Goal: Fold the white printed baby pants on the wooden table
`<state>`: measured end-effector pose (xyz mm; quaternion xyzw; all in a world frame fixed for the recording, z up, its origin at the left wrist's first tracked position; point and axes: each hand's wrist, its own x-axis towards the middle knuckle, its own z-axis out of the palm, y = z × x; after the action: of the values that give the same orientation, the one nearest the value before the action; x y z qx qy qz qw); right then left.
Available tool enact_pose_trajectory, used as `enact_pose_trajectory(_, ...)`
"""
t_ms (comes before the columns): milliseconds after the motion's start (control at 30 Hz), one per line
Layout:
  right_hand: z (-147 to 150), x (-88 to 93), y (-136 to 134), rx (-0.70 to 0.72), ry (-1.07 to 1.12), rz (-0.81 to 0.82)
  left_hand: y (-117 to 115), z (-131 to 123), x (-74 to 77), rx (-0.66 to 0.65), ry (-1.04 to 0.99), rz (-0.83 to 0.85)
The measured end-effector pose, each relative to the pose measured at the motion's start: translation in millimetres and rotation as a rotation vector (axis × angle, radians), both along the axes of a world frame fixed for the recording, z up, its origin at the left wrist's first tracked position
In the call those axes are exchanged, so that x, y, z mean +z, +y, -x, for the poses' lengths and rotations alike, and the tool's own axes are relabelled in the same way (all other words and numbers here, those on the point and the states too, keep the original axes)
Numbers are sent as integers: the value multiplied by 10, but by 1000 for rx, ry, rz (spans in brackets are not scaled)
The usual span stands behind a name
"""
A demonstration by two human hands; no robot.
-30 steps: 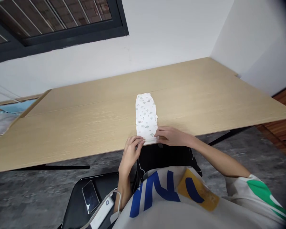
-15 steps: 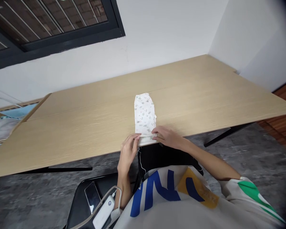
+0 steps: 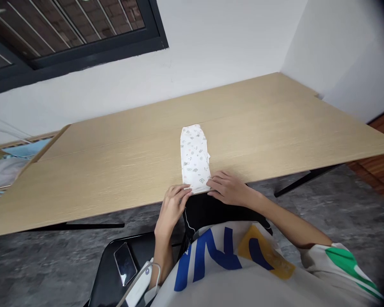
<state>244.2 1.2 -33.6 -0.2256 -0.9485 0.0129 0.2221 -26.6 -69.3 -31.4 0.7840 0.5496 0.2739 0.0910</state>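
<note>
A white piece of cloth with small dark prints (image 3: 194, 155), perhaps a garment folded into a narrow strip, lies flat on the wooden table, its near end at the table's front edge. My left hand (image 3: 174, 204) pinches the near left corner, thumb and fingers together. At the near right corner my right hand (image 3: 227, 187) has its bent fingers closed on the cloth's edge. The fingertips partly hide both corners. I cannot tell which kind of garment it is.
The light wooden table (image 3: 115, 170) stretches to both sides and back to the wall. On a black chair (image 3: 105, 273) at the lower left lie a phone (image 3: 125, 264) and a white power bank (image 3: 141, 285) with a cable. A wooden-edged crib (image 3: 22, 166) holds bedding at the far left.
Both hands have drawn slightly toward me and down. The raised fold at the cloth's near end is now flat, its edge lying at the table's edge.
</note>
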Motion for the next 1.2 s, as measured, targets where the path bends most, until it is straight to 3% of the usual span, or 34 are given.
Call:
enact_pose_trajectory(167, 89, -84, -95, -67, -32, -60, -30, 25, -45, -14, 35, -24)
enact_pose_trajectory(333, 66, -38, -197, -62, 15, -42, -104, -17, 87, -27, 15, 54)
enact_pose_trajectory(500, -125, 372, -394, 66, 77, 79, -305, -40, 355, -102, -122, 98)
enact_pose_trajectory(567, -167, 576, -425, 94, 133, 93, -349, -62, 441, -78, -185, -6)
enact_pose_trajectory(633, -160, 752, -370, 83, 192, 89, -337, -110, 491, 47, -248, -208)
enact_pose_trajectory(733, -64, 930, -80, 14, 271, 99, -227, -235, 494, 287, -346, -551)
enact_pose_trajectory(833, 100, 997, 423, -85, 325, 138, -76, -402, 420, 331, -407, -668)
enact_pose_trajectory(933, 303, 951, 1008, -209, 317, 214, 79, -581, 291, 255, -307, -529)
enact_pose_trajectory(1033, 500, 793, 1528, -279, 273, 277, 243, -729, 133, 247, -79, -305)
enact_pose_trajectory(1200, 651, 465, 2029, -435, 42, 384, 432, -830, -99, 313, 181, -152)
